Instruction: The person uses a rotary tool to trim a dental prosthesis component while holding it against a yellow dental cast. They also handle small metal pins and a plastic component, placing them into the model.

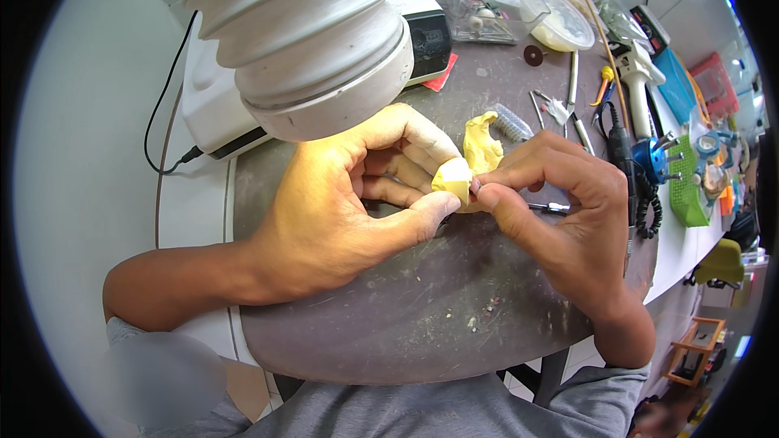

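Note:
Between the thumb and fingertips of my left hand (349, 203) is a small block of yellow plaster (451, 178), which looks like a piece of a dental model. My right hand (564, 203) pinches a tiny pinkish piece (475, 185) against the block's right side; its exact kind is too small to make out. Just behind the fingertips sits a larger, curved yellow plaster cast (481, 144), its lower part hidden by my hands. Both hands are held close together above the brown worktop (381, 332).
A ribbed white hose (308, 40) hangs over the left side, beside a white machine (215, 105). At the back stand a clear bin (487, 20) and a round tub (564, 24). Slim tools, a corded handpiece (621, 146), a blue holder (649, 161) and a green basket (690, 186) line the right.

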{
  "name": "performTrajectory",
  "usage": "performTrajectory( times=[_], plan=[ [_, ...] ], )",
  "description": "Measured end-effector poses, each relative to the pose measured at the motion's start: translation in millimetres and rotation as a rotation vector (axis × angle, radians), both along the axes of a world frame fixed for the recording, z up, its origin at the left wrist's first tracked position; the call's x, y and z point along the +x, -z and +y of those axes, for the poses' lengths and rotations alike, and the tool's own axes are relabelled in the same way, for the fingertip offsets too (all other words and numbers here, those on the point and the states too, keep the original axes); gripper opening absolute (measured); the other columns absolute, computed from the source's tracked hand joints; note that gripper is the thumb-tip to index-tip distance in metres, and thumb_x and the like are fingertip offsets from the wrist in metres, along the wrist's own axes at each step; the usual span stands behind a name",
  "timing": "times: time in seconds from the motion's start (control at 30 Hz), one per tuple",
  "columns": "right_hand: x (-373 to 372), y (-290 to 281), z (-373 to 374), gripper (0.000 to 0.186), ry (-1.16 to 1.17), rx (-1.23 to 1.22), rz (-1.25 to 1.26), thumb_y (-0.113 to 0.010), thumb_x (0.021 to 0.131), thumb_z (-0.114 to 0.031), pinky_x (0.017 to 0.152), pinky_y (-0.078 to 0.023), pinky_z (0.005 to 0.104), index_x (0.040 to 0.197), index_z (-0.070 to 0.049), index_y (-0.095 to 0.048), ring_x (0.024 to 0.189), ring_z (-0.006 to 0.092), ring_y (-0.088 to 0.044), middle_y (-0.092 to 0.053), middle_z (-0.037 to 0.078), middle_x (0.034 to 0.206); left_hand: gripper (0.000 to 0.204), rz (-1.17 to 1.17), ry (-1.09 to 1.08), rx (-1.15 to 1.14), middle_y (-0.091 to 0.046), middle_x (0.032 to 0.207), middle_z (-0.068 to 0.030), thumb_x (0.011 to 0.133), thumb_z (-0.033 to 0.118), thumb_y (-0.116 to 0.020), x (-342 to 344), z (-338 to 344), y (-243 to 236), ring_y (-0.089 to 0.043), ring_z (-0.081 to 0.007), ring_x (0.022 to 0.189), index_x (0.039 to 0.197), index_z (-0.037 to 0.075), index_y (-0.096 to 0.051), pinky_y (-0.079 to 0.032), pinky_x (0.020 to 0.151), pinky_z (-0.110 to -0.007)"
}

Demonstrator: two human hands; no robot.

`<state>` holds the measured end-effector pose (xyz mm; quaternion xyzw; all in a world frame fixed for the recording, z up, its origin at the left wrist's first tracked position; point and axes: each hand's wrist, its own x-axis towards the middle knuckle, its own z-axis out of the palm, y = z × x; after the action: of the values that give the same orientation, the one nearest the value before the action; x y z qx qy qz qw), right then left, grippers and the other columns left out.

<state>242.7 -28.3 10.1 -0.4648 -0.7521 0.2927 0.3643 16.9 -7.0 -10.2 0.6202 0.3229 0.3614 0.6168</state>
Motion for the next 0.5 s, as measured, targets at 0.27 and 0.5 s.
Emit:
performTrajectory(
  times=[0.27, 0.5],
  plan=[
    [-0.2, 2.5, 1.0, 0.006, -0.034, 0.052, -0.049, -0.075, 0.082, 0.0, 0.071, -0.049, 0.0265, 0.088, 0.0, -0.076, 0.077, 0.0142, -0.066, -0.072, 0.009, 0.084, 0.031, 0.015, 0.005, -0.029, -0.065, 0.117, -0.0126, 0.088, -0.003, -0.073, 1.4, -2.8, -0.4, -0.069, -0.0174, 0.107, 0.115, -0.003, -0.059, -0.058, 0.095, -0.031],
    [0.2, -1.5, -0.9, 0.014, -0.053, 0.13, -0.127, -0.077, 0.077, 0.003, 0.072, -0.052, 0.0285, 0.09, -0.001, -0.077, 0.078, 0.0185, -0.069, -0.072, 0.01, 0.086, 0.031, 0.025, 0.022, -0.031, -0.063, 0.116, -0.0124, 0.086, -0.005, -0.075, -0.5, -6.1, 1.1, -0.069, -0.0196, 0.108, 0.112, -0.003, -0.058, -0.059, 0.095, -0.032]
  ],
)
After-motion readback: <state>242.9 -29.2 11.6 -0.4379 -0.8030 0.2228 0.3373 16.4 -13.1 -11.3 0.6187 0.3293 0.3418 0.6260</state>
